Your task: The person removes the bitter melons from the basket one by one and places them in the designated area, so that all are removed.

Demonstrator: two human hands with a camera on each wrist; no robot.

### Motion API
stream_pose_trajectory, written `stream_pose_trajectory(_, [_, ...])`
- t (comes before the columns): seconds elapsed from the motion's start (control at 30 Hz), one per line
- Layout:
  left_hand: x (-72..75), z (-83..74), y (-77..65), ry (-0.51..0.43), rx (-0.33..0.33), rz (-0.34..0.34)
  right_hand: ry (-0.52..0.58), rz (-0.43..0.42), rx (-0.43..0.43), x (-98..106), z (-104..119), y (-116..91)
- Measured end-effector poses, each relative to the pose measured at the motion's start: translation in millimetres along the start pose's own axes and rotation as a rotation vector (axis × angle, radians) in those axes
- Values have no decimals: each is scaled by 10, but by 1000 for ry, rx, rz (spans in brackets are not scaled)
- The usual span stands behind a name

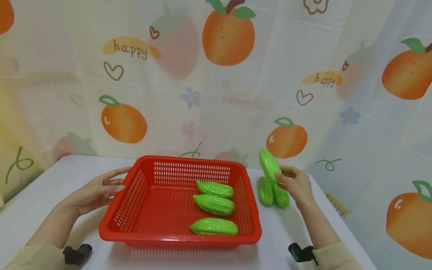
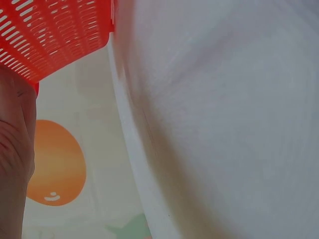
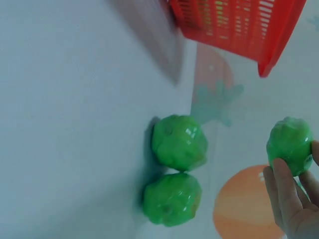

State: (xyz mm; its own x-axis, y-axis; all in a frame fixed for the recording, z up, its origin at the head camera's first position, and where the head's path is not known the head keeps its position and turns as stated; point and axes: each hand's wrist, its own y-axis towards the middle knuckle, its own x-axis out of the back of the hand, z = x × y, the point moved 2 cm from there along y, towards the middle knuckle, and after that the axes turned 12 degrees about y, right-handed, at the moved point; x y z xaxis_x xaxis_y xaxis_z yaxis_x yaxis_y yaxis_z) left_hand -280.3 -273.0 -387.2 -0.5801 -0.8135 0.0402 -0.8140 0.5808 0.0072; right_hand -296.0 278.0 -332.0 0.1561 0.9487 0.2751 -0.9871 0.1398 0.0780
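Observation:
My right hand pinches a light green bitter melon between thumb and fingers, raised and tilted to the right of the red basket. In the right wrist view that held bitter melon shows end-on at the fingertips. Below it, two more bitter melons lie side by side on the table. Three others, one of them the middle bitter melon, lie in the right half of the basket. My left hand touches the basket's left rim with thumb and fingers fairly straight; its fingertips are hidden in the left wrist view.
The basket stands on a white-covered table. Behind the table hangs a curtain printed with oranges, strawberries and words. A dark wrist device sits at the right sleeve, and a similar device at the left.

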Motion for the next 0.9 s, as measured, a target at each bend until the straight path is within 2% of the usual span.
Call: stream_pose_trajectory(0.9, [-8, -18, -8, 24, 25, -26, 19, -186, -142, 488, -525, 135])
